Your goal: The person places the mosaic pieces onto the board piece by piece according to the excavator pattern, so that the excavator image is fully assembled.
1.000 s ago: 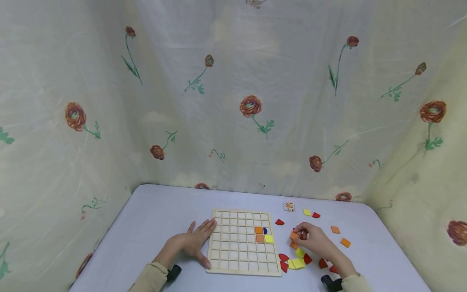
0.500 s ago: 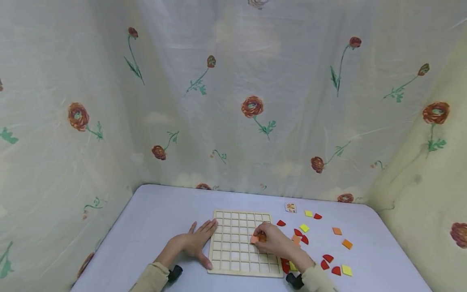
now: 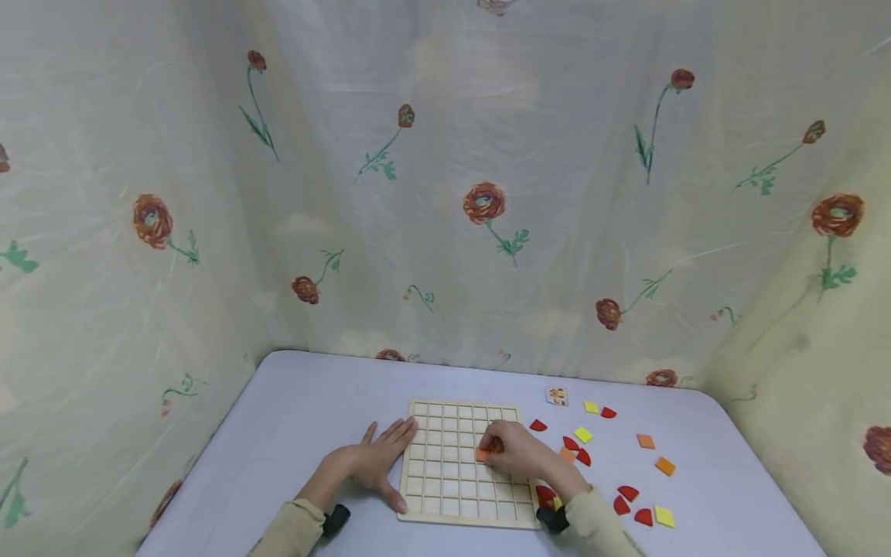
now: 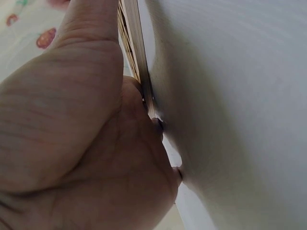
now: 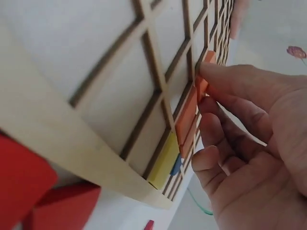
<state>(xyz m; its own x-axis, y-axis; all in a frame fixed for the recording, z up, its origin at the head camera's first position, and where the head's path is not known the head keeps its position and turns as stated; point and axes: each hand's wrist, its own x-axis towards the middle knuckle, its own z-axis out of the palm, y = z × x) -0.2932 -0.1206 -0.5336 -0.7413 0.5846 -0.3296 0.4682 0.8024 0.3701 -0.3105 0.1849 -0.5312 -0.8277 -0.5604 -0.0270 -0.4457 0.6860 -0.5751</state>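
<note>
A wooden grid board (image 3: 459, 523) lies on the table. My left hand (image 3: 372, 464) rests with spread, straight fingers along its left edge, fingertips and thumb at the rim; the left wrist view shows the palm (image 4: 91, 124) beside the board's side (image 4: 136, 48). Over the board's right half, my right hand (image 3: 518, 450) pinches an orange square tile (image 3: 482, 455) between thumb and fingers, right at a grid cell. In the right wrist view, another orange tile (image 5: 186, 115), a yellow tile (image 5: 164, 160) and a blue piece (image 5: 176, 165) sit in nearby cells.
Right of the board lie loose red quarter-round pieces (image 3: 628, 493), yellow tiles (image 3: 663, 516) and orange tiles (image 3: 665, 466). A small printed card (image 3: 557, 396) is at the back. A flowered curtain (image 3: 445, 193) hangs behind the table.
My right hand has carried an orange tile left from the loose pieces to the board, and it now sits lower at a cell. My left hand stays at the board's edge.
</note>
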